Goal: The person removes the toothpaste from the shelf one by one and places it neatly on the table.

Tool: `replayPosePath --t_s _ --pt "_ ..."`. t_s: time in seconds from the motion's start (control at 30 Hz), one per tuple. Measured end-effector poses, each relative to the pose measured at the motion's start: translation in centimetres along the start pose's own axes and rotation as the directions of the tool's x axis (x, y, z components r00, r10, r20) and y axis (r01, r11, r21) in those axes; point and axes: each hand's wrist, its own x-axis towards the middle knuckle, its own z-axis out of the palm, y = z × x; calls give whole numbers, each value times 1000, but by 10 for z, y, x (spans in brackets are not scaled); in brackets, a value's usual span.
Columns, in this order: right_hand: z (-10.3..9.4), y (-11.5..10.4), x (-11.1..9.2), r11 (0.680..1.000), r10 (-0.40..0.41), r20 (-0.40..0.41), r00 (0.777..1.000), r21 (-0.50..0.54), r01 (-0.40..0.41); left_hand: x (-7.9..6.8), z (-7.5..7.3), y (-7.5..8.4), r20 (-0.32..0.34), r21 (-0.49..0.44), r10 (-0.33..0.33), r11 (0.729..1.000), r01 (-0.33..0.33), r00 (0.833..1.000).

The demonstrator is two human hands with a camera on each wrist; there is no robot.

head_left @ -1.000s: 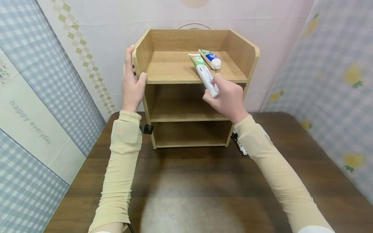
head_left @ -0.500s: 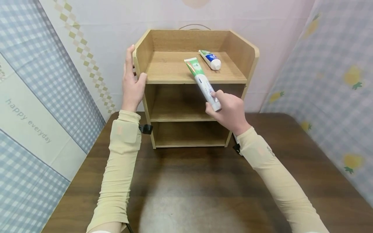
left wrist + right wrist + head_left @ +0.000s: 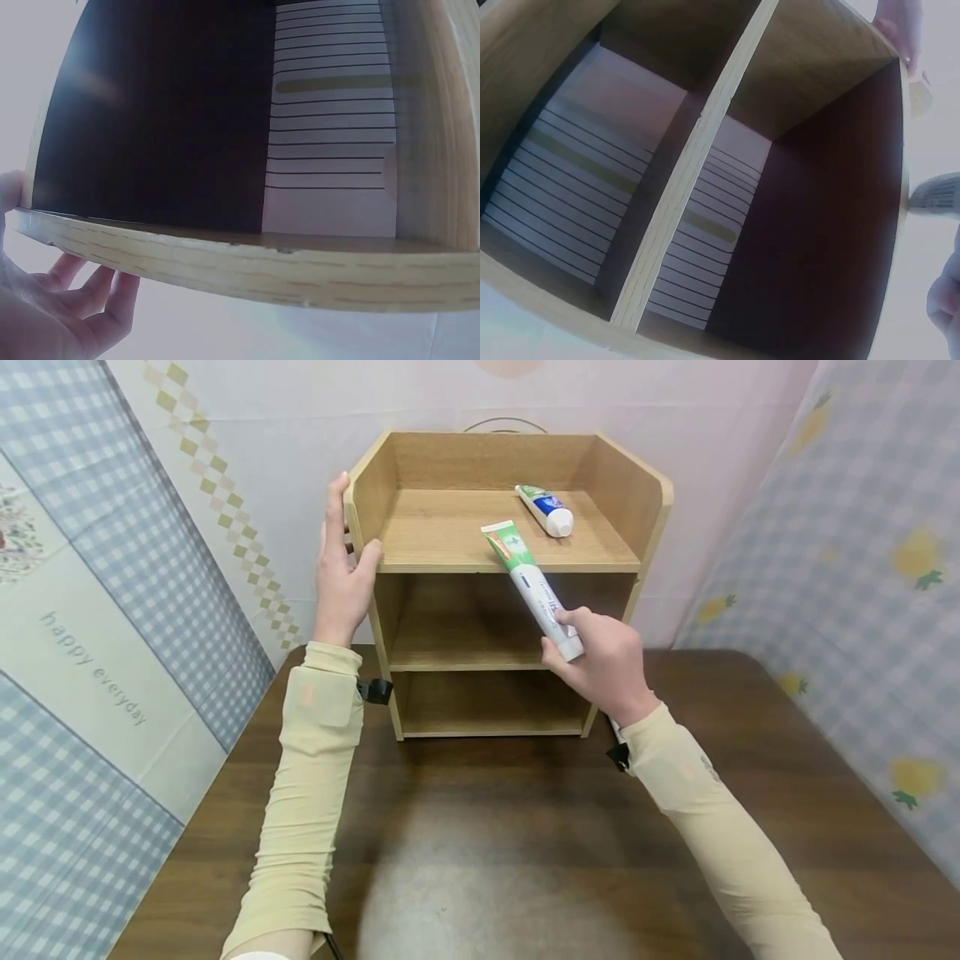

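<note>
Tube (image 3: pixel 529 585) pinched in the right hand (image 3: pixel 609 656), at the shelf's (image 3: pixel 442 522) upper front.
Its long axis slants from the grip up and leftward, green end farthest; the left hand (image 3: pixel 345 578) grips the shelf's side. Tube and right hand sit lower than a second ago, farther from the second tube (image 3: pixel 545 511).

held tube (image 3: pixel 535 596): smooth plastic | shelf (image 3: pixel 450 527): matt wood | tabletop (image 3: pixel 465 827): glossy wood | sleeves (image 3: pixel 318 793): matt cloth

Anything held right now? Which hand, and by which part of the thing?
Right hand: a tube, held by its white cap end. Left hand: the shelf, gripped at its left side panel.
</note>
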Motion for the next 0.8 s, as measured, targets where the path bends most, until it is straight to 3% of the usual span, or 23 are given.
replayPosePath --t_s 0.2,0.37,0.8 --pt "-6 0 -15 999 24 -75 997 49 -20 4 2 -14 -9 13 34 999 -34 999" --pt "-13 3 -25 997 51 -98 994 54 -46 4 3 -15 -15 35 66 997 -66 998" --pt "-28 9 -36 993 107 -154 982 69 -97 2 5 -17 -16 30 74 997 -73 997"
